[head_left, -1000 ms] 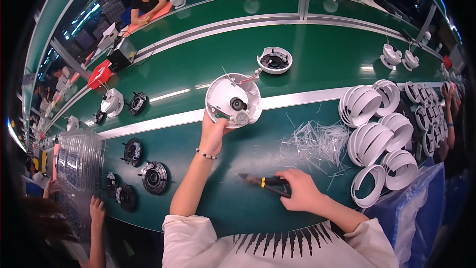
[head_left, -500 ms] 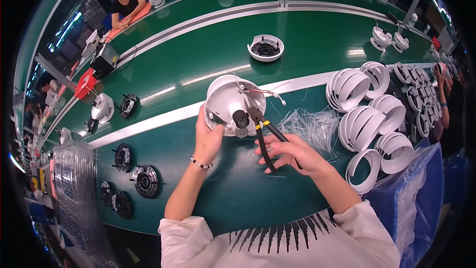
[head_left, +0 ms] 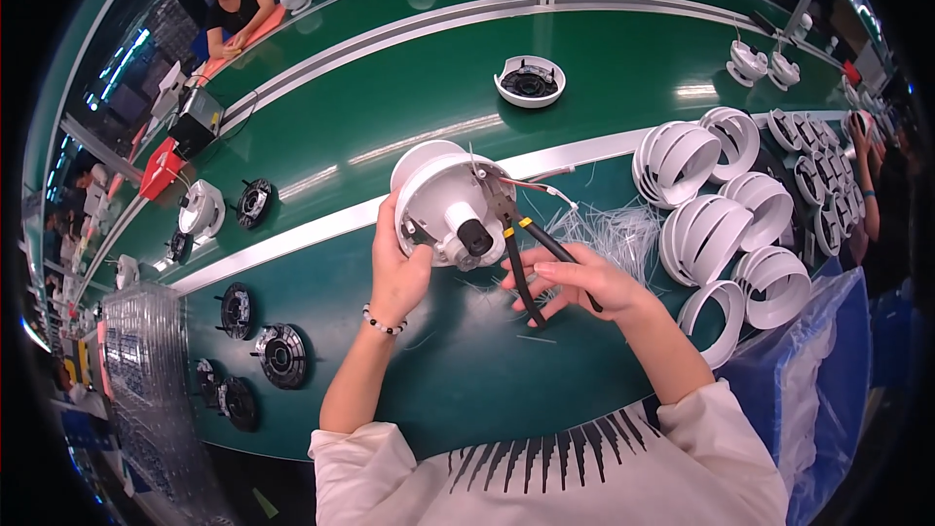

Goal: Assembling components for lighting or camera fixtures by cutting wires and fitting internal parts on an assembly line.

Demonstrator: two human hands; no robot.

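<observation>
My left hand (head_left: 401, 268) is closed on the left side of a white camera housing (head_left: 436, 185), its open side tilted toward me. Inside it sits a ball-shaped part with a black lens tube (head_left: 474, 238). Red and white wires (head_left: 545, 187) with a small plug stick out past the right rim. In my right hand (head_left: 592, 282) is a pair of cutting pliers (head_left: 503, 211) with black handles and yellow bands, the handles spread apart. Their jaws are at the housing's right inner rim, beside a thin upright strip; whether they grip it I cannot tell.
Clear cut-off strips (head_left: 618, 239) lie heaped right of the housing, beside stacked white rings (head_left: 716, 239). Black round modules (head_left: 282, 356) lie on the left, near stacked clear trays (head_left: 146, 360). A white bowl-shaped part (head_left: 530, 84) rests on the green belt. A person (head_left: 234, 10) sits beyond.
The housing has shifted slightly left and tilted. The plier jaws have gone from inside the housing up to its right rim. The white bowl-shaped part on the belt has moved slightly right.
</observation>
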